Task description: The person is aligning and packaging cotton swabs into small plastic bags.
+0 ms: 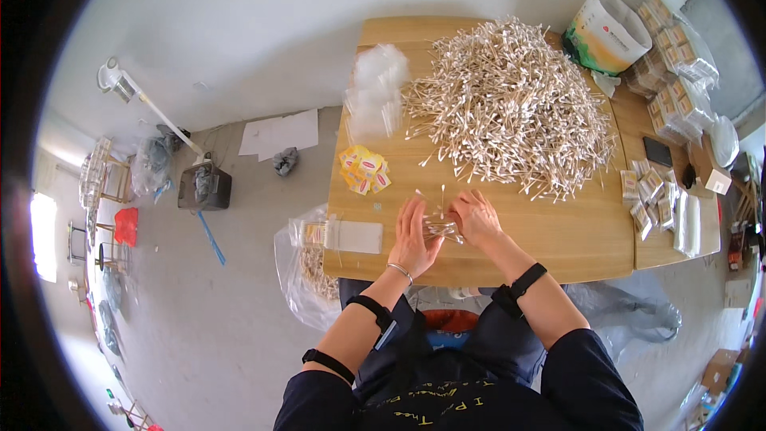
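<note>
Between my two hands, just above the table's near edge, is a small bundle of cotton swabs (444, 230). My left hand (412, 236) curls round its left side, and my right hand (477, 220) closes on its right side. One or two swabs stick out past my fingers toward the heap. Beyond my hands lies a big loose pile of cotton swabs (511, 104) with wooden sticks and white tips. Yellow-and-white printed cards (365, 168) are scattered left of it, below a stack of clear plastic bags (377, 88). My fingers partly hide the bundle.
A white flat box (355, 236) lies at the wooden table's (558, 240) left corner, above a clear bag (299, 303) of swabs. Small packs (650, 196), a dark phone (657, 151), wrapped stacks (682, 72) and a printed sack (606, 32) stand to the right. A dark bin (205, 185) is on the floor.
</note>
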Demonstrator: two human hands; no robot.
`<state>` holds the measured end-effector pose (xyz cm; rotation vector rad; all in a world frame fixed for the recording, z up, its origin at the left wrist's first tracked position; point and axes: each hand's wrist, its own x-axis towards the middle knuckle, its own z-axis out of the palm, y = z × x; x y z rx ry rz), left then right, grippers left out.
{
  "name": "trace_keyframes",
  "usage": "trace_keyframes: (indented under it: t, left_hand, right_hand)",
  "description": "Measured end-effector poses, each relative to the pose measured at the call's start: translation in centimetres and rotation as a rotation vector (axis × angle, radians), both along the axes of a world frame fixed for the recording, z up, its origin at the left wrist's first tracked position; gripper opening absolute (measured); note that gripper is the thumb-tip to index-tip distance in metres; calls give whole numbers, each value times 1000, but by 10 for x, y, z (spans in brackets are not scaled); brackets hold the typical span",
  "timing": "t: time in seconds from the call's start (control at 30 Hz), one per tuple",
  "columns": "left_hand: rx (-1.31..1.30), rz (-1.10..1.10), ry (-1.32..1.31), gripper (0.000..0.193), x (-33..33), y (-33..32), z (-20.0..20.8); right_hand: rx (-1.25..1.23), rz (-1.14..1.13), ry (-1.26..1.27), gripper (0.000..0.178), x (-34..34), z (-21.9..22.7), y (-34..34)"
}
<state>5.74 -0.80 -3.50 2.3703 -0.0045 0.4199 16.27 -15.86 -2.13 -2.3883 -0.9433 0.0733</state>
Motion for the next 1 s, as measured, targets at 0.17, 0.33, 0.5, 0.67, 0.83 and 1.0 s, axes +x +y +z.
trace_keyframes:
  t: [0.17, 0.33, 0.5, 0.67, 0.83, 1.0]
  left_hand:
    - [106, 55, -10, 83, -2, 0, -2]
    - [165, 45, 36, 80, 2, -1, 3]
    - [87, -13, 70, 79, 2, 2, 1]
    - [78, 1, 53, 83, 2, 2, 1]
    - [104, 14, 33, 90, 0, 2, -4]
    - [-121, 57, -13, 90, 2, -1, -1]
  right_hand:
    - [96, -37, 53, 17, -10, 1, -9]
    - [143, -52, -24, 19, 1, 9, 3]
    - [-46, 93, -83, 18, 17, 15, 7]
    - [-104, 62, -31, 17, 23, 11, -3]
    - [-91, 239, -195, 17, 30, 14, 28]
    - [-229, 365, -210, 21, 40, 16, 42]
